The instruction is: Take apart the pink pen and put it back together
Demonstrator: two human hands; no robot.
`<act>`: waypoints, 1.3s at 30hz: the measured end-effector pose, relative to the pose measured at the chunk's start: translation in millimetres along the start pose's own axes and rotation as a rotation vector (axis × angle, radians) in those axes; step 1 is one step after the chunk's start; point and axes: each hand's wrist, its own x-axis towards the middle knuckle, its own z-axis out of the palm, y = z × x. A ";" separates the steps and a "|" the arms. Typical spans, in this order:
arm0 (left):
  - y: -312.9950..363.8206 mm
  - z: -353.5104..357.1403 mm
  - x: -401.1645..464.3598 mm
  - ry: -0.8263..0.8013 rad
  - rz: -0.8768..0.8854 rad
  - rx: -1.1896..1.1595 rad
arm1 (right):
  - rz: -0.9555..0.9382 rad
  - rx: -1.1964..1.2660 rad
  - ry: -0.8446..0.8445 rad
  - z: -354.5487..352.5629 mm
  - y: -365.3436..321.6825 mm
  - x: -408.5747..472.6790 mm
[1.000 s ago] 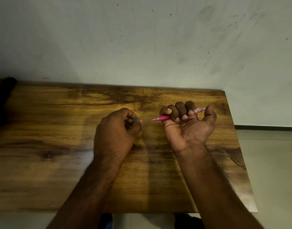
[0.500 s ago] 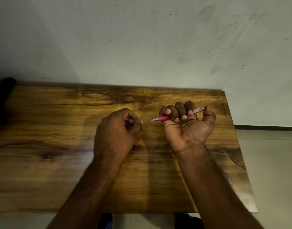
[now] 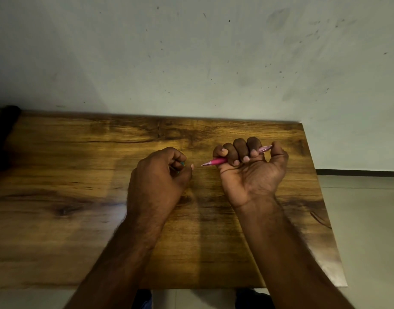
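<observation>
Right hand (image 3: 251,172) fingers wrapped around pink pen (image 3: 217,161), barrel mostly hidden; left hand (image 3: 158,177) curled on small teal piece (image 3: 182,163)

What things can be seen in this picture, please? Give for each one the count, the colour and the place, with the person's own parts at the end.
Slim pink plastic pen: one, pink with a paler rear end, held level above the table, tip pointing toward the left hand.
Small teal piece: one, teal, barely showing inside the left hand's grip; what it is cannot be told.
Brown wooden table: one, brown with dark grain, against the wall.
Dark object: one, black, at the table's far left edge; unclear.
Pale wall: one, grey-white with dark specks, behind the table.
Tiled floor: pale, right of the table.
Left hand: one, closed, over the table's middle.
Right hand: one, palm up, fingers curled around the pen.
</observation>
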 end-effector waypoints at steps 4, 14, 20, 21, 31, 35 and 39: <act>0.4 0.2 0.7 -0.007 -0.004 0.004 | -0.004 -0.002 0.008 -0.2 0.1 0.0; -0.3 1.5 0.2 -0.020 -0.010 0.010 | 0.000 -0.043 -0.005 -0.3 1.8 0.6; -0.5 2.4 -0.1 -0.028 -0.015 0.012 | 0.022 -0.049 -0.015 -1.3 1.9 1.5; -0.6 2.3 0.0 -0.029 -0.016 0.013 | 0.021 -0.058 -0.018 -1.3 2.1 1.6; -0.7 2.1 -0.5 -0.031 -0.023 0.020 | 0.017 -0.034 -0.024 -1.3 2.1 1.3; -0.1 2.5 0.0 -0.035 -0.025 0.031 | 0.005 -0.044 -0.015 -1.5 2.4 1.7; 0.0 1.8 0.0 -0.036 -0.022 0.034 | 0.009 -0.029 -0.013 -2.1 2.3 1.6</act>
